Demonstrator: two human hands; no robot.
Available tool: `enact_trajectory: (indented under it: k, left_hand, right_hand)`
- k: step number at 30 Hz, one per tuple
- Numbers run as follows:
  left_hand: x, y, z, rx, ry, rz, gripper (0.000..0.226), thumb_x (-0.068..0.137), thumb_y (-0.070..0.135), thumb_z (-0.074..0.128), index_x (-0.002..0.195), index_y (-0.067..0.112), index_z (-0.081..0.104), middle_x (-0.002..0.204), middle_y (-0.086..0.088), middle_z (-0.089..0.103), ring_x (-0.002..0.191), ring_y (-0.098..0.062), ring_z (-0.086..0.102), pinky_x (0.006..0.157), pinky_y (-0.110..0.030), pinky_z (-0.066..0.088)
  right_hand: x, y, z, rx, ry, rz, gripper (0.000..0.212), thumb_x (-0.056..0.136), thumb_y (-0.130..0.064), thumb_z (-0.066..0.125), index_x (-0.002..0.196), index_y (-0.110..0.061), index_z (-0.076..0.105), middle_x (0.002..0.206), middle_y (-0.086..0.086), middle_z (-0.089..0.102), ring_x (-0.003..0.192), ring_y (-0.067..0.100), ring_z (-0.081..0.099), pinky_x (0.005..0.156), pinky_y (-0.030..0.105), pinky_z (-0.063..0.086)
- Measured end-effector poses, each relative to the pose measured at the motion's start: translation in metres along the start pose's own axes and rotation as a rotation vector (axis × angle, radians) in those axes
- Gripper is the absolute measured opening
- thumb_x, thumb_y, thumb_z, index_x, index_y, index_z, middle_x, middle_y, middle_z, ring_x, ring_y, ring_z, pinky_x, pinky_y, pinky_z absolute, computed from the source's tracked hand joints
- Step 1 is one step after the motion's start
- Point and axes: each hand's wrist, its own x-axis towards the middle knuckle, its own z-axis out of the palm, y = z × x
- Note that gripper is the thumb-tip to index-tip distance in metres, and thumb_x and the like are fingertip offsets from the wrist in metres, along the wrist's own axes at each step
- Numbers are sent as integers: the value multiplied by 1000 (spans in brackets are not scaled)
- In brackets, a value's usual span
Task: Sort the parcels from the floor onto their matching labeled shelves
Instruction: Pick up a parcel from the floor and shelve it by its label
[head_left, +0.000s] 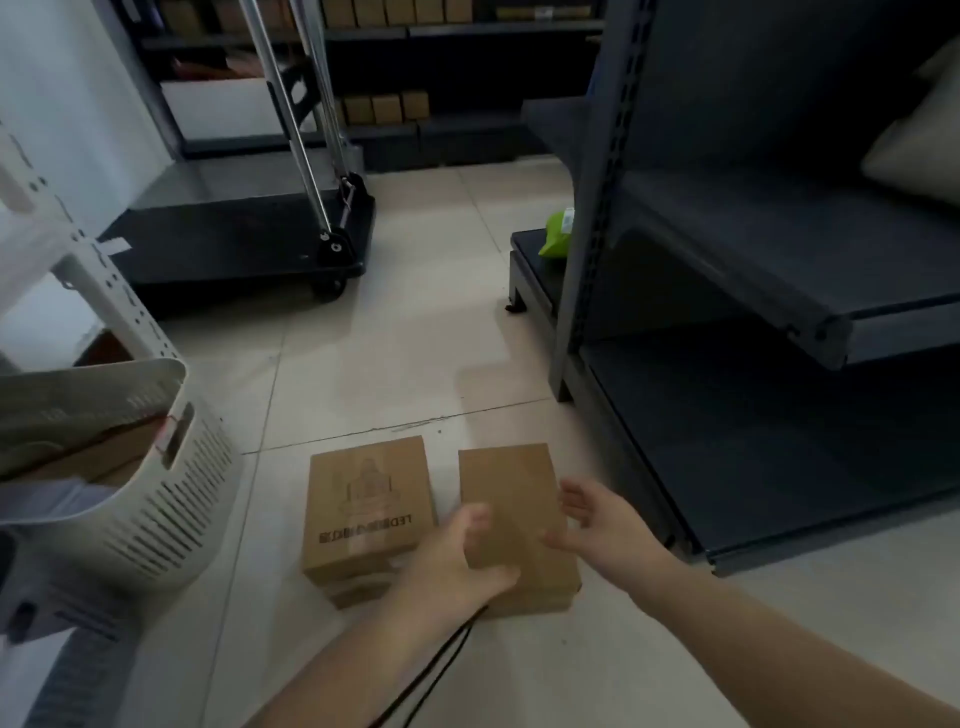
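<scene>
Both bare forearms stretched forward and down from the lower edge of view toward the floor. Left hand (457, 561) over the near-left corner of the plain brown box (511, 499), fingers loosely curled and spread, thumb up; contact with the box top likely, no closed grip. Right hand (597, 525) open at the box's right edge, palm turned inward, fingers spread, holding nothing; touching or just beside the edge, cannot tell which.

Printed brown box (366, 506) just beside the plain one on the left, both lying on the tiled floor (363, 364), each apparently atop another box. Upside-down print on its top: a line drawing and a line starting "LED", the rest blurred.

Slatted white basket (171, 499) at left, cardboard inside. Dark shelf unit (779, 270) at right, near the boxes.
</scene>
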Motion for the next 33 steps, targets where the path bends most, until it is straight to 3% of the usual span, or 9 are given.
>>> enact_trajectory:
  k: [4, 7, 10, 13, 15, 20, 26, 30, 33]
  left_hand:
    - [32, -20, 21, -15, -3, -11, 73, 75, 27, 68, 138, 22, 32, 141, 4, 41, 116, -4, 38, 91, -17, 28]
    - [53, -31, 35, 9, 4, -56, 79, 72, 29, 70, 139, 20, 28, 138, 1, 42, 106, -2, 37, 85, -16, 31]
    - [66, -38, 41, -6, 12, -96, 60, 69, 27, 71, 119, 23, 39, 119, 8, 51, 100, -2, 48, 82, -18, 39]
    - [79, -51, 48, -62, -1, -157, 64, 66, 21, 70, 123, 16, 43, 112, 4, 61, 98, -9, 58, 81, -20, 44]
    - [84, -54, 49, -101, 24, -206, 62, 71, 16, 65, 127, 13, 38, 109, 2, 57, 97, -11, 55, 81, -21, 42]
    - [93, -59, 50, -180, 92, -256, 60, 76, 8, 59, 131, 12, 36, 104, 2, 53, 97, -14, 52, 85, -25, 42]
    - [92, -49, 44, -175, 151, -228, 65, 73, 6, 60, 132, 14, 35, 105, 4, 52, 95, -11, 49, 81, -20, 37]
    - [85, -26, 25, -129, 147, -142, 56, 73, 6, 59, 122, 23, 37, 106, 7, 53, 95, -10, 51, 79, -21, 38]
    - [71, 0, 5, -153, 161, -99, 51, 73, 4, 59, 117, 22, 41, 103, 9, 58, 91, -6, 56, 74, -18, 43]
  right_hand:
    - [24, 30, 12, -47, 21, -16, 73, 69, -18, 78, 134, -11, 44, 131, 3, 55, 121, 16, 51, 101, 30, 42]
    - [41, 51, 18, -62, 30, 8, 67, 71, -17, 76, 130, -13, 47, 114, -3, 58, 104, 12, 53, 87, 24, 44]
    - [50, 61, 22, -108, 45, 40, 65, 73, -19, 75, 130, -15, 44, 112, -1, 55, 97, 10, 48, 78, 20, 39]
    - [58, 70, 31, -167, 38, 87, 76, 69, -26, 76, 134, -16, 38, 125, 3, 55, 110, 17, 54, 88, 23, 43]
    - [66, 79, 36, -143, 22, 120, 80, 65, -26, 77, 133, -16, 36, 124, 4, 57, 113, 21, 55, 96, 33, 46]
    - [78, 88, 41, -138, 24, 142, 78, 60, -27, 81, 125, -13, 40, 117, 5, 60, 109, 22, 57, 91, 32, 47]
    - [77, 79, 40, -75, 54, 88, 75, 56, -22, 84, 120, -13, 45, 111, 4, 62, 102, 20, 58, 90, 35, 48]
    - [66, 50, 26, -6, 64, 37, 67, 61, -17, 83, 114, -21, 43, 105, -2, 58, 95, 13, 53, 74, 20, 45]
    - [50, 20, 14, 20, 79, -1, 77, 59, -20, 84, 125, -17, 44, 109, -4, 59, 100, 14, 55, 85, 26, 46]
